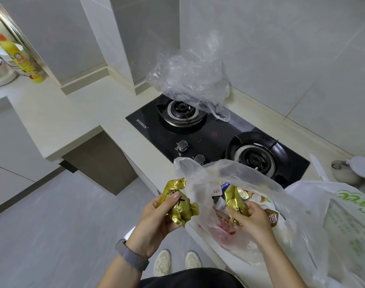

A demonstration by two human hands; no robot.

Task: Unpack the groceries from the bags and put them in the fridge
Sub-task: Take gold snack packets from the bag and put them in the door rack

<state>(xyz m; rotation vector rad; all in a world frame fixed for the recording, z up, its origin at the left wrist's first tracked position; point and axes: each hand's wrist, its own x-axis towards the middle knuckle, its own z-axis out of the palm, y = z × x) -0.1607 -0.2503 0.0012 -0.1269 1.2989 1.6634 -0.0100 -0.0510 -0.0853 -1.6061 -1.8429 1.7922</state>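
The left hand [156,213] grips a crinkled gold foil packet [178,202], thumb pressed across its printed black characters, its twisted ends flaring out at 12 and 3 o'clock. This packet is held clear of the bags, out over the grey floor [42,235] just off the edge of the surface [52,121]. A woven grey watch band [131,256] circles that wrist.

The right hand [250,217] reaches into the mouth of a thin, translucent plastic bag [260,183] and curls its fingers around a second gold foil packet [235,199], which stands up at 11 o'clock from the hand, still inside the bag among other wrapped groceries with red, white and brown labels. The bag lies at the edge of the pale, smooth surface.

At 3 o'clock from it sits a white bag with green print [347,204]. At 12 o'clock lies a glossy black glass hob [214,138] with two round burners and two metal knobs. A crumpled clear plastic bag [189,75] rests over the far burner. A yellow bottle [21,59] stands far off at 10 o'clock.
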